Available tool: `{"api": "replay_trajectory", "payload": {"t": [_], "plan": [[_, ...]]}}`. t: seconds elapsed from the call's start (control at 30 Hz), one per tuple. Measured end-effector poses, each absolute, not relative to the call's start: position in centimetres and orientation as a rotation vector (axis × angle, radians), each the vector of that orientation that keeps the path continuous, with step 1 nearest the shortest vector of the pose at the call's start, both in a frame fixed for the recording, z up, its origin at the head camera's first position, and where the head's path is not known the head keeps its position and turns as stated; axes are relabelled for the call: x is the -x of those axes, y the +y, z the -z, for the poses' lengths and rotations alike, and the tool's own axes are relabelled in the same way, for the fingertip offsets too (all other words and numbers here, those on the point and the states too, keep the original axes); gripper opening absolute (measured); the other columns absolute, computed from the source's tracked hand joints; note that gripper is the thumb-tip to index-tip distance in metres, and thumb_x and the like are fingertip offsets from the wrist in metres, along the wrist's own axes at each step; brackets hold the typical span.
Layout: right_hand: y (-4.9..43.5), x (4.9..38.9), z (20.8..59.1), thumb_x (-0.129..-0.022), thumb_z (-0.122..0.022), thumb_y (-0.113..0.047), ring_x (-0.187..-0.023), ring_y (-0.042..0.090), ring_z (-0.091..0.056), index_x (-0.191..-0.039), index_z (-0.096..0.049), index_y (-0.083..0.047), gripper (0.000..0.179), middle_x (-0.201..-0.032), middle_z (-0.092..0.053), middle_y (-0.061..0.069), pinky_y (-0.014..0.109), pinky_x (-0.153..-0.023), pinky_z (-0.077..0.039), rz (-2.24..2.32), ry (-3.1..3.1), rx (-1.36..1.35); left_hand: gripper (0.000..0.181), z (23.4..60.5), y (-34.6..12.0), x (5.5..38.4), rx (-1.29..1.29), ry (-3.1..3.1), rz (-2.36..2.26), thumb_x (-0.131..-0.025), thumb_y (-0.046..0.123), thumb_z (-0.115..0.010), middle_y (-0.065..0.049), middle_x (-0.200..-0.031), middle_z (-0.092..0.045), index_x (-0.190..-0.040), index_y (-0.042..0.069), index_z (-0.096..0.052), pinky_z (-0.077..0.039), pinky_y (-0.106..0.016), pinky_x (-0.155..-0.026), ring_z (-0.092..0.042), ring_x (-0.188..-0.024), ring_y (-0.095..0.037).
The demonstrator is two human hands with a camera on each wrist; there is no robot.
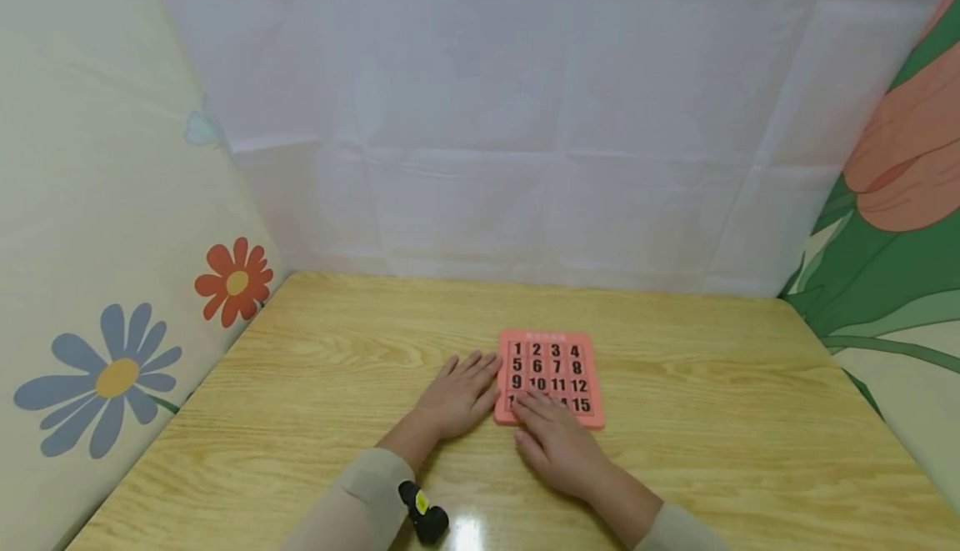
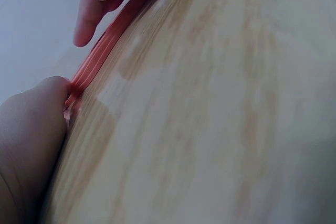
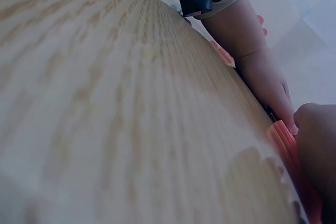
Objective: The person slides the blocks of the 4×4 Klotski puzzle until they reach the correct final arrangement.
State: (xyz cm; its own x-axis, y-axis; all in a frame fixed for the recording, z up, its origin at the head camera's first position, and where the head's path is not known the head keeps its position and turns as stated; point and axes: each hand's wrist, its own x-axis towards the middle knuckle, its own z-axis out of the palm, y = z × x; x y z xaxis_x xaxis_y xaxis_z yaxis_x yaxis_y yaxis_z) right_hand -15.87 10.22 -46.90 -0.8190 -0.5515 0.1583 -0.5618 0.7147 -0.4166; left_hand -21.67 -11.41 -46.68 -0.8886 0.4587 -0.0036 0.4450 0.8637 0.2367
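A pink number slide puzzle lies flat on the wooden table. Its black numbers run in order from 1 at the top left to 15 at the lower right, and fingers partly cover the bottom row. My left hand rests flat on the table, fingertips right at the puzzle's left edge. Over the bottom row lie the loosely extended fingers of my right hand, its thumb pointing toward the lower left corner. The left wrist view shows the puzzle's side edge-on, between thumb and fingers.
Light wood grain covers the tabletop. Behind it hangs a creased white cloth. Flower-printed cloths flank the table, with blue and red flowers on the left. A small black camera sits at the left wrist.
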Motion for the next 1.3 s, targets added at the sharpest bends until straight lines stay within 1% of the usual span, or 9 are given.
{"api": "replay_trajectory", "payload": {"t": [0.2,0.37,0.47,0.7,0.9,1.3], "plan": [[11.1,15.7,47.0,-0.102,-0.047,-0.032,-0.144,0.03,-0.037,-0.143,-0.051,-0.009,0.048,-0.152,-0.046,0.008,0.049,-0.12,-0.027,-0.719,-2.885,-0.898,0.057,46.9,-11.5,21.8,-0.736,2.979,-0.363,-0.106,0.041,-0.032,-0.003,-0.161,-0.029,-0.155,0.014,-0.029,-0.014,-0.052,-0.124,-0.022,-0.151,-0.028],[12.2,15.6,47.1,-0.102,-0.047,-0.033,-0.144,0.029,-0.038,-0.142,-0.052,-0.009,0.047,-0.152,-0.046,0.007,0.049,-0.12,-0.027,-0.713,-2.895,-0.842,0.058,47.5,-11.6,21.9,-0.728,2.974,-0.414,-0.105,0.042,-0.033,-0.002,-0.162,-0.028,-0.156,0.015,-0.029,-0.011,-0.052,-0.124,-0.021,-0.152,-0.027],[12.8,15.5,47.1,-0.101,-0.048,-0.033,-0.144,0.029,-0.038,-0.141,-0.053,-0.009,0.047,-0.152,-0.046,0.007,0.049,-0.12,-0.027,-0.703,-2.904,-0.812,0.058,47.6,-11.5,22.0,-0.72,2.966,-0.418,-0.105,0.044,-0.032,-0.001,-0.163,-0.026,-0.156,0.016,-0.027,-0.01,-0.051,-0.125,-0.019,-0.152,-0.026],[13.9,15.4,47.1,-0.1,-0.051,-0.03,-0.144,0.028,-0.039,-0.14,-0.054,-0.008,0.046,-0.151,-0.047,0.007,0.047,-0.121,-0.026,-0.693,-2.913,-0.772,0.058,47.3,-11.5,22.0,-0.721,2.962,-0.36,-0.106,0.043,-0.031,-0.002,-0.163,-0.027,-0.156,0.016,-0.027,-0.012,-0.051,-0.125,-0.02,-0.152,-0.026],[14.5,15.4,47.3,-0.101,-0.049,-0.032,-0.145,0.027,-0.036,-0.142,-0.052,-0.01,0.046,-0.153,-0.044,0.006,0.048,-0.122,-0.024,-0.715,-2.96,-0.718,0.058,47.2,-11.5,22.0,-0.721,2.963,-0.356,-0.106,0.043,-0.031,-0.002,-0.163,-0.027,-0.156,0.016,-0.027,-0.012,-0.05,-0.125,-0.02,-0.152,-0.027],[14.3,15.6,47.3,-0.101,-0.05,-0.031,-0.145,0.029,-0.036,-0.141,-0.053,-0.008,0.047,-0.152,-0.045,0.007,0.049,-0.121,-0.024,-0.712,-2.948,-0.752,0.057,47.3,-11.5,22.0,-0.715,2.968,-0.372,-0.106,0.043,-0.031,-0.001,-0.163,-0.027,-0.156,0.016,-0.027,-0.012,-0.05,-0.125,-0.019,-0.152,-0.026]]}}
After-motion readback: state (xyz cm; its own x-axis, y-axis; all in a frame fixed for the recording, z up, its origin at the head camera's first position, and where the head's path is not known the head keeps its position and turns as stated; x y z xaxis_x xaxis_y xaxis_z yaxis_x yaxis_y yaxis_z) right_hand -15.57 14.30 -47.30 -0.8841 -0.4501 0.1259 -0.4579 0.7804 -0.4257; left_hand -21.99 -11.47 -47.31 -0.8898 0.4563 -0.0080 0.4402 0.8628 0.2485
